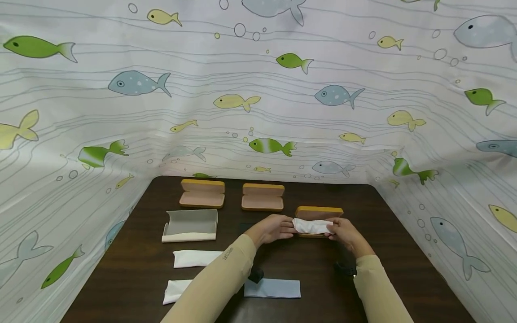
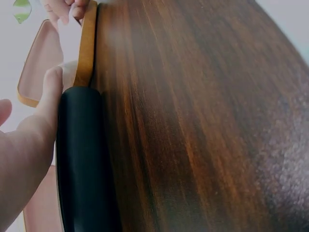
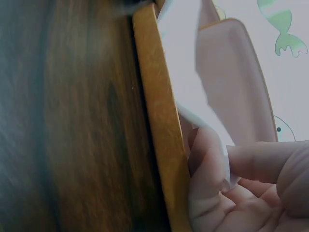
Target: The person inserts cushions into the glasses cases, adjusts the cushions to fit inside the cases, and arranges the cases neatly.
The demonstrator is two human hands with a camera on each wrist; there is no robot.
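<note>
Both hands hold a folded white cloth stretched sideways over an open orange glasses case with pink lining. My right hand pinches the cloth's right end between thumb and fingers, close beside the case's orange rim in the right wrist view. At the cloth's left end, my left hand grips with the thumb against it. The cloth hides most of the case's lower half. Just under the left hand in the left wrist view lies a dark case, mostly hidden by the arm in the head view.
Two more open orange cases, one at the left and one in the middle, stand at the back. Nearer are an open cream case, white folded cloths and a blue cloth. A fish-print curtain surrounds the dark table.
</note>
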